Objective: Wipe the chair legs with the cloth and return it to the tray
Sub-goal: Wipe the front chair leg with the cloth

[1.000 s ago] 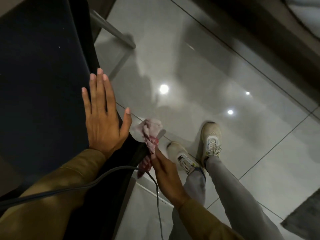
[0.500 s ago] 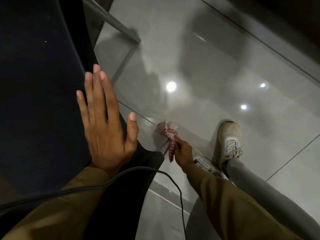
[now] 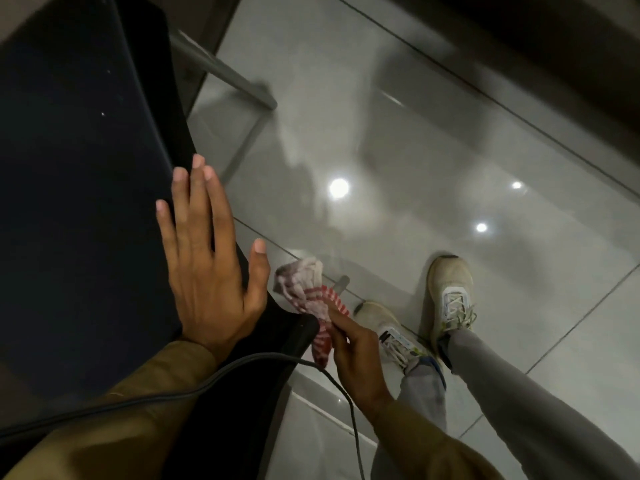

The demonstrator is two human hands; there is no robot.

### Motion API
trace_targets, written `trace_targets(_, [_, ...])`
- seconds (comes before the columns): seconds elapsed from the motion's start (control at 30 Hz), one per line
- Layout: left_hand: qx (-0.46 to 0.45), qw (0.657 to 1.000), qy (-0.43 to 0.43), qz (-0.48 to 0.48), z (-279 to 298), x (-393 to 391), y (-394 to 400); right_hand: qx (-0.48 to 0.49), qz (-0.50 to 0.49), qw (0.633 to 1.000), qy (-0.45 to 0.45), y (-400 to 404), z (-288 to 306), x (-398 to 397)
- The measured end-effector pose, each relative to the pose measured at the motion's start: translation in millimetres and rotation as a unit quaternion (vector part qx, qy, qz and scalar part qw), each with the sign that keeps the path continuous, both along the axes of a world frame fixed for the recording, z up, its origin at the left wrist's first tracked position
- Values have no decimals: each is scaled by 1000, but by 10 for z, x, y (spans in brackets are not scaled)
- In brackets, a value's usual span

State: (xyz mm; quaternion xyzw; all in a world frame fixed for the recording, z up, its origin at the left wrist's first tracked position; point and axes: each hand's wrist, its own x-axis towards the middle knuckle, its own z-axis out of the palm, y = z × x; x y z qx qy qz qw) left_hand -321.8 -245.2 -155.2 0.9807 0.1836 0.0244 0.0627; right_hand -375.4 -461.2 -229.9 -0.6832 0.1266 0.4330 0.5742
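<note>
A dark chair seat (image 3: pixel 79 174) fills the left of the view. My left hand (image 3: pixel 211 268) lies flat on its right edge, fingers spread. My right hand (image 3: pixel 356 358) grips a red-and-white striped cloth (image 3: pixel 311 299) wrapped around the near metal chair leg, whose foot (image 3: pixel 343 283) pokes out just past the cloth on the floor. A second grey chair leg (image 3: pixel 228 77) slants to the floor farther back. No tray is in view.
Glossy grey floor tiles (image 3: pixel 433 168) reflect ceiling lights. My two pale sneakers (image 3: pixel 450 289) stand right of the near leg. A dark cable (image 3: pixel 207 379) runs across my left sleeve and down past my right wrist.
My right hand has slid back up the near leg with the cloth after going down toward the foot. My left hand stays flat on the seat.
</note>
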Motion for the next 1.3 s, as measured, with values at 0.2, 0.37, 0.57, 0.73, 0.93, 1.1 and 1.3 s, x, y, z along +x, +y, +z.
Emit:
trace_targets(0.2, [-7, 1000, -21, 16, -16, -4, -19, 15, -212, 937, 277, 44, -846, 163])
trace_targets(0.37, [-21, 999, -39, 18, -21, 3, -4, -67, -206, 931, 295, 188, -1225, 221])
trace_targets(0.57, [-25, 999, -25, 24, 29, 31, 11, -91, -7, 996, 0, 46, -371, 29])
trace_targets(0.73, [-29, 999, -6, 25, 26, 24, 12, -61, -71, 994, -62, 200, 187, -253])
trace_targets(0.93, [-29, 999, -29, 25, -17, -20, -2, 24, -129, 984, 123, 114, -481, -225])
trace_targets(1.1, [-34, 999, -31, 26, -21, 3, -19, 25, -250, 914, 320, 207, -1021, -19])
trace_targets(1.3, [-41, 998, -43, 24, -11, -10, 11, -12, -264, 890, 370, 303, -1372, 255])
